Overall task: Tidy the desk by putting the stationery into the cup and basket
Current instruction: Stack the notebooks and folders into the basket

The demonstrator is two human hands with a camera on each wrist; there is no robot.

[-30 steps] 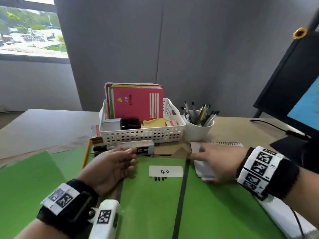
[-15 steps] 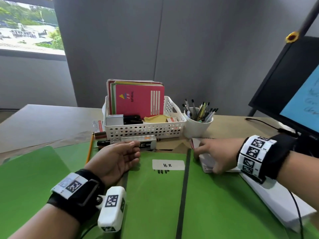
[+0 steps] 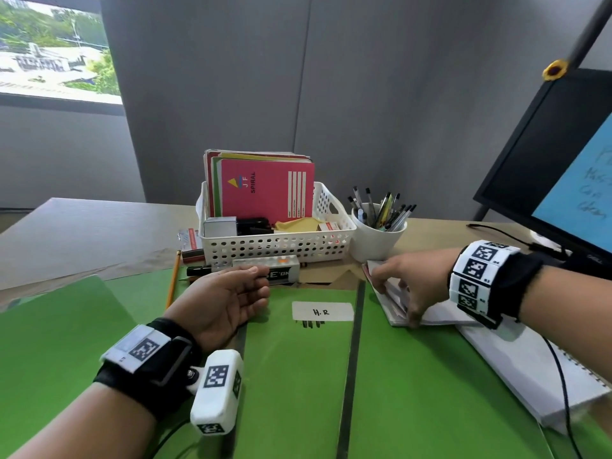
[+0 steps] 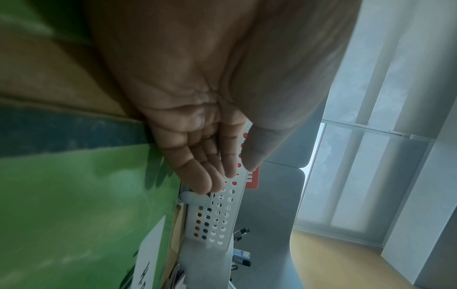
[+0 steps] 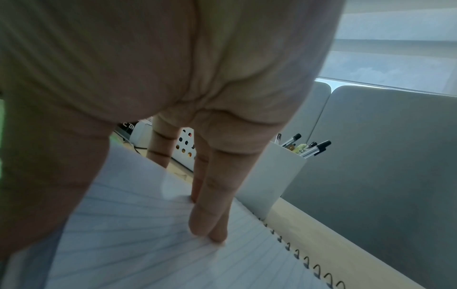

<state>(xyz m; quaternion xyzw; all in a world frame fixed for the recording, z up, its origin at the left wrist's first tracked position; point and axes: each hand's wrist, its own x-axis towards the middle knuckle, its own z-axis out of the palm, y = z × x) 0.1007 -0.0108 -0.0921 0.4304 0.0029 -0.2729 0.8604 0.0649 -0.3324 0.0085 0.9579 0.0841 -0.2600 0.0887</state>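
A white perforated basket (image 3: pixel 275 250) with red notebooks stands at the back, a white cup (image 3: pixel 374 243) of pens to its right. A white box-shaped eraser (image 3: pixel 281 271), a black marker (image 3: pixel 198 270) and a pencil (image 3: pixel 172 283) lie in front of the basket. My left hand (image 3: pixel 261 283) rests on edge on the green folder (image 3: pixel 298 376), palm inward, fingers relaxed and holding nothing; the left wrist view shows my left hand (image 4: pixel 222 172) bare beside the basket (image 4: pixel 217 221). My right hand (image 3: pixel 394 296) grips the left end of a spiral notebook (image 3: pixel 516 359), fingers (image 5: pixel 210 224) on its lined page (image 5: pixel 173 254), thumb at the near edge.
A small red box (image 3: pixel 190 241) lies left of the basket. A black monitor (image 3: pixel 546 167) fills the right side, and a black cable (image 3: pixel 563 392) crosses the notebook. More green folders cover the near desk. A grey partition stands behind.
My right hand has gone from lying flat on the notebook to arching over its left end with thumb and fingers on it. The left hand has barely moved.
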